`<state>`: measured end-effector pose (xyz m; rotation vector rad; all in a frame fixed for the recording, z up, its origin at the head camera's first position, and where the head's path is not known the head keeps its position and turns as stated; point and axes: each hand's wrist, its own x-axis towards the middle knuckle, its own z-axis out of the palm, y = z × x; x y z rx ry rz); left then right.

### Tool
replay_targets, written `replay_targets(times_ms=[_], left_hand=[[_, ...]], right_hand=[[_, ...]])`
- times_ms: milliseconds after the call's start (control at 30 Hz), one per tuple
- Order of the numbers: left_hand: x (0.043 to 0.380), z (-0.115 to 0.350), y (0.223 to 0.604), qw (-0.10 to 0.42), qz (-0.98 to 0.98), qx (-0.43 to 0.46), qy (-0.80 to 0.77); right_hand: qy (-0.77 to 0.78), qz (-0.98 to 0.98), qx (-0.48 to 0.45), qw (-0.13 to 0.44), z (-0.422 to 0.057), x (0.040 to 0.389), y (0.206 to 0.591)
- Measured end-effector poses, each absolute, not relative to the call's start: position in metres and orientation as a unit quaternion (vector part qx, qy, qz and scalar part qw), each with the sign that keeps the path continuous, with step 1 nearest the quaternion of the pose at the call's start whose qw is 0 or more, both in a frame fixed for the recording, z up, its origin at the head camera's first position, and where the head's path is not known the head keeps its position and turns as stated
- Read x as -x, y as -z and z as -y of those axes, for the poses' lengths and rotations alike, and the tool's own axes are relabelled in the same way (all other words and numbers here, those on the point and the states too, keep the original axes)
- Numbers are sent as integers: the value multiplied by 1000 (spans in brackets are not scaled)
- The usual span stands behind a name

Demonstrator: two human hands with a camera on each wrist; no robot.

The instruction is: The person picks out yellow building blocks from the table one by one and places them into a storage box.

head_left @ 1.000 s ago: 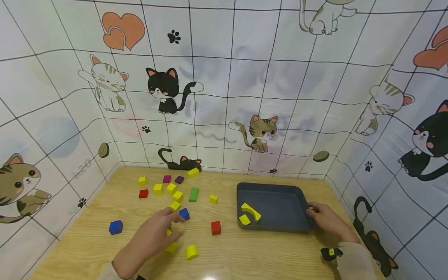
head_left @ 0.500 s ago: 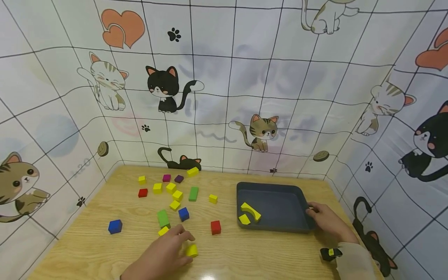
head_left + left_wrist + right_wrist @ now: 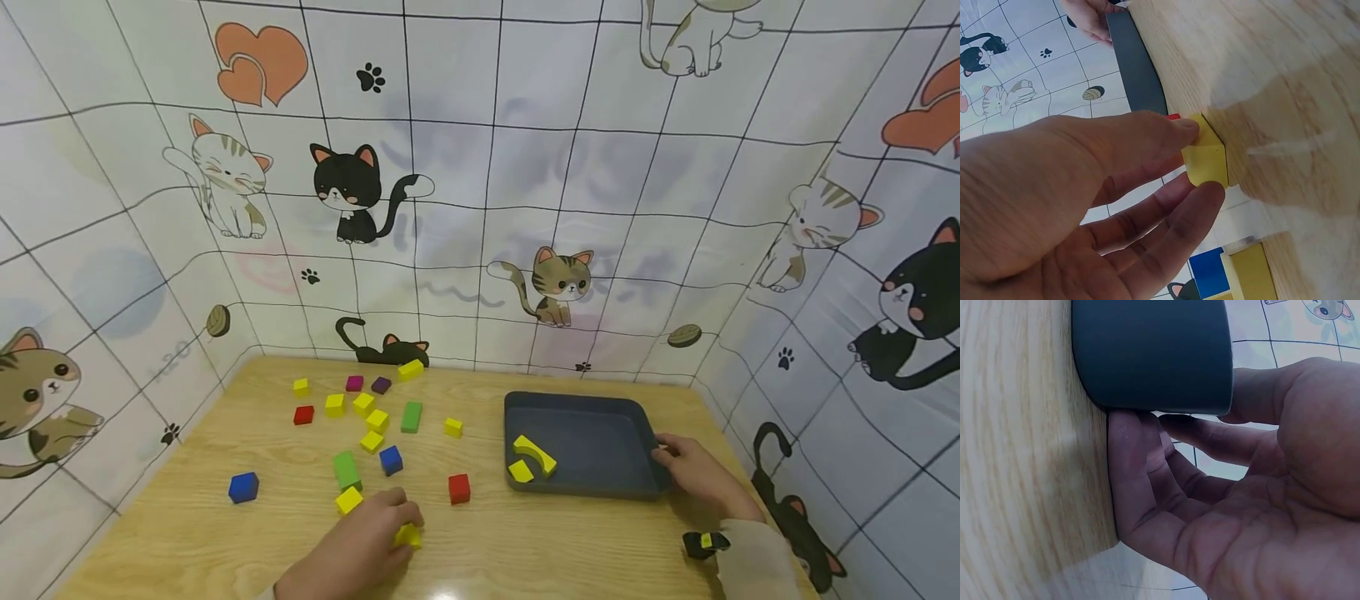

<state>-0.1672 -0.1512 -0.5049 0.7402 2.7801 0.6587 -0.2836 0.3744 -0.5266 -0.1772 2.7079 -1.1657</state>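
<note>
My left hand (image 3: 365, 537) is low at the front of the table, its thumb and fingertips pinching a yellow toy block (image 3: 1205, 164) with a rounded side. In the head view the fingers partly cover that block. Just beyond the hand lie another yellow block (image 3: 349, 500) and a light green block (image 3: 347, 471). My right hand (image 3: 701, 473) grips the right side of a dark grey tray (image 3: 592, 492), thumb at the rim and the other fingers against the outer wall (image 3: 1150, 359). Inside the tray, at its left, are a yellow arch block (image 3: 536, 454) and a small yellow block (image 3: 521, 472).
Between left hand and tray sits a red block (image 3: 459, 489). Blue blocks (image 3: 391, 460) lie behind and left of the hand. Several yellow blocks, a green block (image 3: 411, 417), a red one (image 3: 303, 415) and purple ones (image 3: 381, 385) are scattered further back, near the cat-print wall sheet (image 3: 450, 208).
My left hand has moved toward the front right, from beside the green and yellow blocks to the rounded yellow block, and its fingers have closed on it. The right hand and tray stay put.
</note>
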Motion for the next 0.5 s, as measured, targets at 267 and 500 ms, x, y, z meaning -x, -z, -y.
replay_targets(times_ms=[267,500], left_hand=[[168,149,500,99,-940,-241,-222],[172,147,493,72,-938,-255,-223]], right_hand=[[398,-910,51,105,-375,283,523],[406,-907,50,103,-374,280,525]])
